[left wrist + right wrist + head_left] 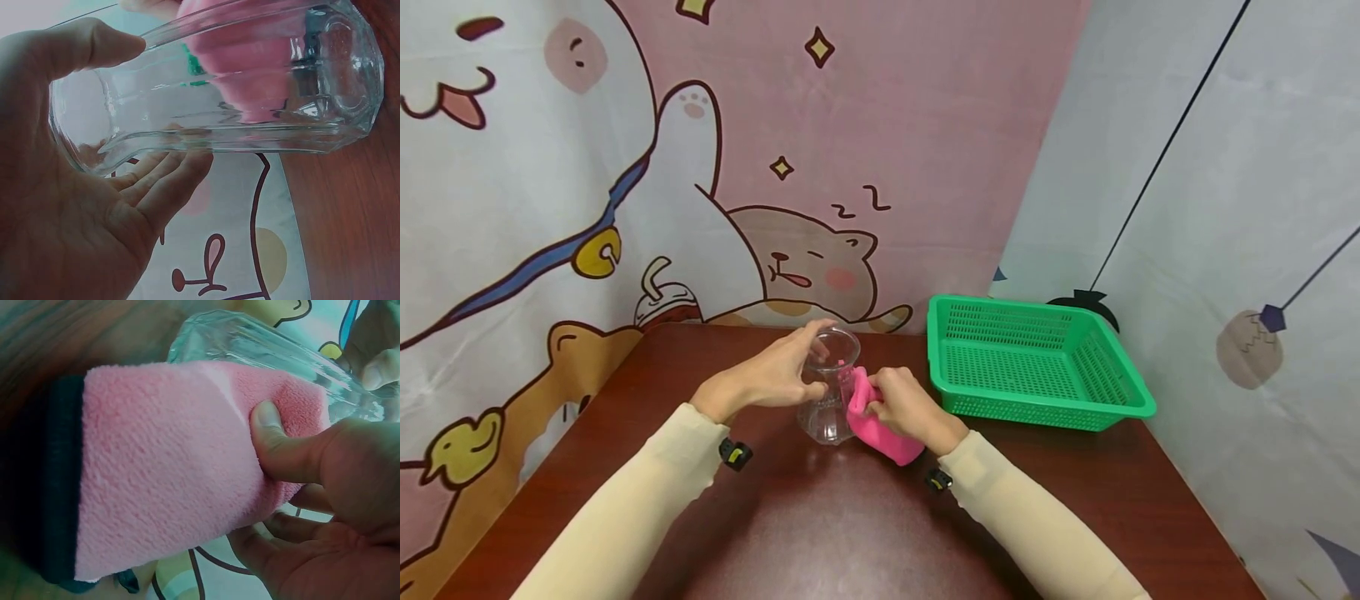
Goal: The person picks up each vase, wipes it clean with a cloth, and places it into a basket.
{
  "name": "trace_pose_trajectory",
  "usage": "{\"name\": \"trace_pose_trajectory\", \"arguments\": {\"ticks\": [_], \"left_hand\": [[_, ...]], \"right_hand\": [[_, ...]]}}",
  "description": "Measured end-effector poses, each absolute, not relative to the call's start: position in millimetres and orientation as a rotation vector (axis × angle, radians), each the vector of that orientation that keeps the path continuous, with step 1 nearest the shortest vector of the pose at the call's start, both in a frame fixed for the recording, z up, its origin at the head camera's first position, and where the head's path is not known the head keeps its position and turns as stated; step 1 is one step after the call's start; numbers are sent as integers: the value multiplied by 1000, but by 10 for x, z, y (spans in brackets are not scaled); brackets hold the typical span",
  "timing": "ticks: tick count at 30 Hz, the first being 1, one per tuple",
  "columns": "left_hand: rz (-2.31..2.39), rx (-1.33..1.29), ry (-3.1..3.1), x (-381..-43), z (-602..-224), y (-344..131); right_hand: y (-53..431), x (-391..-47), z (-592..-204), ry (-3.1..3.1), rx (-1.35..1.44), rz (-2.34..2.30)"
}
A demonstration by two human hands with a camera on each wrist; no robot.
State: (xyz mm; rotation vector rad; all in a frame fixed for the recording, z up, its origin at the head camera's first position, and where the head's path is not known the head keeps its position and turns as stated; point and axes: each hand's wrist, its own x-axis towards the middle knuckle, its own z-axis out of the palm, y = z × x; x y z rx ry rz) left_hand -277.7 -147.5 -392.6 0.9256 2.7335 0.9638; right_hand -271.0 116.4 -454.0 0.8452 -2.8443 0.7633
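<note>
A clear glass vase (823,421) with a flared mouth and faceted lower body stands at the middle of the table. My left hand (775,371) holds it near the mouth, the thumb on one side and the fingers on the other, as the left wrist view shows. At the vase's right side my right hand (910,404) pinches a fluffy pink cloth (156,462) between thumb and fingers. The cloth hangs down toward the table and overlaps the glass; through the vase (156,94) its pink shows in the left wrist view. A dark band edges its far end.
A green plastic basket (1037,402) with perforated walls sits at the back right, just beyond my right hand. The dark reddish-brown table (812,525) ends at a printed cartoon curtain (955,125) behind. A plain dark band is worn on each wrist.
</note>
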Motion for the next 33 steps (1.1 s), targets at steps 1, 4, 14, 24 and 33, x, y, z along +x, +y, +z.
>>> {"name": "trace_pose_trajectory", "arguments": {"ticks": [1, 4, 14, 24, 33], "left_hand": [[966, 925, 2733, -2777, -3924, -1474], [973, 923, 2725, -2773, -3919, -1466], [971, 917, 2730, -2772, -3913, -1463], [976, 922, 2719, -2772, -3924, -1469], [978, 913, 2723, -2768, -3919, -1469]], "right_hand": [[1168, -2714, -4552, -2850, 853, 757], [1177, -2723, -4580, -2871, 862, 722], [1198, -2747, -4657, -2884, 905, 685], [1215, -2749, -4773, -2866, 952, 645], [1209, -2743, -4775, -2845, 949, 705]]}}
